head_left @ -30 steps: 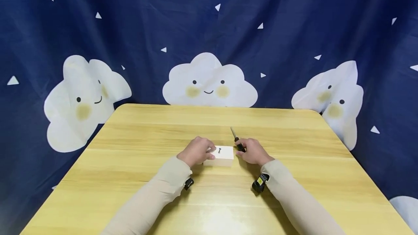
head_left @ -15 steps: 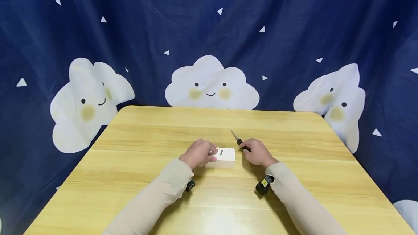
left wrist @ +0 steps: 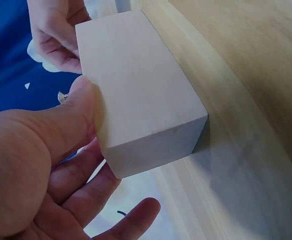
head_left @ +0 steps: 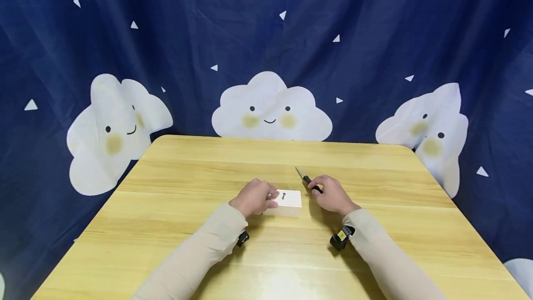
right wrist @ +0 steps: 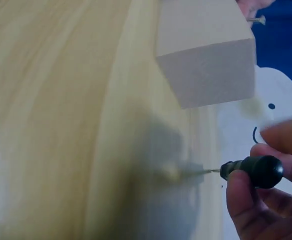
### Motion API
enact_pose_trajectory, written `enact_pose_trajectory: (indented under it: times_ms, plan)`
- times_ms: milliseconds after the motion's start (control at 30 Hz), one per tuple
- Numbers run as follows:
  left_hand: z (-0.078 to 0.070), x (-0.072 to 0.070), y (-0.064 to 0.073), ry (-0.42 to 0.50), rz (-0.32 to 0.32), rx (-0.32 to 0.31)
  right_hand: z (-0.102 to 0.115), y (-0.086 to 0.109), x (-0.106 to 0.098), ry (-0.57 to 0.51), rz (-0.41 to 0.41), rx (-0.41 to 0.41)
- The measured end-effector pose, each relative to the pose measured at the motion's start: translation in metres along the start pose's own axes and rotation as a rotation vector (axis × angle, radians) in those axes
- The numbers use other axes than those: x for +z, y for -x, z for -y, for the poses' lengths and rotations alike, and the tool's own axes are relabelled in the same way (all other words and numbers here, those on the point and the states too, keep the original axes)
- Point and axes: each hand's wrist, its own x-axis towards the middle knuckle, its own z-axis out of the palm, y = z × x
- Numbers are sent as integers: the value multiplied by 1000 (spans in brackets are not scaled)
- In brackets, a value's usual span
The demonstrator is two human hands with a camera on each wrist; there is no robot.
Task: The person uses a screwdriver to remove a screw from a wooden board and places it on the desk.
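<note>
A white rectangular block (head_left: 291, 203) lies on the wooden table (head_left: 187, 184), with a small dark screw (head_left: 283, 194) standing in its top. My left hand (head_left: 255, 196) holds the block's left end. In the left wrist view the thumb (left wrist: 73, 117) presses on the block (left wrist: 135, 85). My right hand (head_left: 331, 194) is just right of the block and grips a black-handled screwdriver (head_left: 306, 180), whose shaft points away and to the left. In the right wrist view my fingers (right wrist: 256, 205) curl round the screwdriver handle (right wrist: 253, 170), close to the block (right wrist: 206, 45).
A dark blue curtain (head_left: 266, 36) with white cloud faces hangs behind the table. The table's far edge (head_left: 283, 141) is at mid-frame. A small camera (head_left: 341, 240) is strapped under each beige sleeve.
The right hand with the screwdriver has drawn slightly to the right, away from the block. The left hand keeps its hold on the block. The head view has shifted a little.
</note>
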Motion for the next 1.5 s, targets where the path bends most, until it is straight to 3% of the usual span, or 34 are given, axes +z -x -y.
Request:
enact_pose_trajectory:
  times_ms: [233,400,733,1067,1267,1500]
  plan:
    - [3,1,-2,0,9,20,-2,-4,-5,-41,-33,-33]
    - [5,3,-3,-4,1,32,-3,-7,-8,-40,-115,-53]
    - [2,0,-3,45,7,-21,-3,-13,-12,-74,-258,-82]
    - [1,-2,-4,38,12,-35,6,-17,-19,-224,-438,-165]
    - [1,-2,-3,35,12,-20,5,-15,-14,-263,-550,-265]
    - [1,1,-2,15,27,-3,29,-3,-21,-285,-605,-331]
